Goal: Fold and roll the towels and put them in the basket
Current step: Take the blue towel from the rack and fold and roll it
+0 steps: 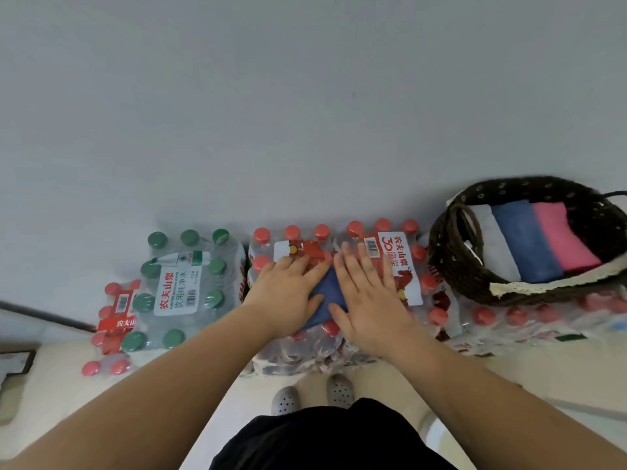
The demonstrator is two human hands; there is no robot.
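Blue towel lies pressed under the flat left hand and right hand, with the basket nearer the right.

on my feed the light was soft, even and rather flat, leaving the pale wall greyish with only faint shadow behind the bottle packs, a mild sheen on their wrap, a slight blur throughout, and wide-angle bending that tilted the basket near the right edge.
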